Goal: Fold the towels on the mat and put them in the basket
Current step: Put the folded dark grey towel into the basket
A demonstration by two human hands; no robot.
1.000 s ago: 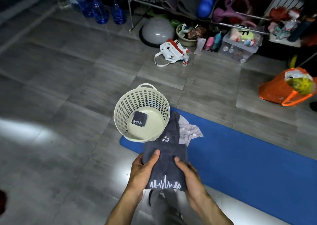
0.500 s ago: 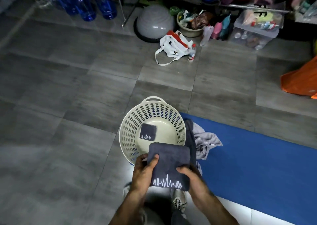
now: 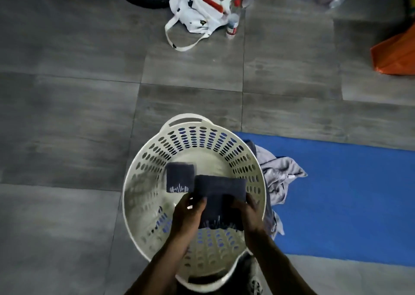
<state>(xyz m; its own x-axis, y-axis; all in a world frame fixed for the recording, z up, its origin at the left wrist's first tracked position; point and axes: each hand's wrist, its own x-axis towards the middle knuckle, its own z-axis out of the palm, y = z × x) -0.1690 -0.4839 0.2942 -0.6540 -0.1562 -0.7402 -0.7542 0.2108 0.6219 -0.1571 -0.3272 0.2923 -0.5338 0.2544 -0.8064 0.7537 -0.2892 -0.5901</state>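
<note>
Both hands hold a folded dark grey towel (image 3: 219, 201) inside the mouth of the cream perforated basket (image 3: 143, 182). The left hand (image 3: 187, 215) grips the towel's left edge, thumb curled over the top; the right hand (image 3: 250, 211) grips the right edge in the same way, fingers hidden beneath the cloth. The towel's white line print faces the person, at the 6 o'clock edge. A second folded dark towel (image 3: 179, 178), with the same print, lies on the basket floor at about 10 o'clock from the held one, its corner just beside or under it. The basket stands on grey floor tiles (image 3: 67, 137), overlapping the corner of the blue mat (image 3: 348, 200). At 3 o'clock from the basket, a light grey unfolded towel (image 3: 278, 178) lies crumpled on the mat, touching the basket wall. A white tote bag (image 3: 197, 16) lies at 12 o'clock, an orange bag (image 3: 395, 56) at 2 o'clock.
</note>
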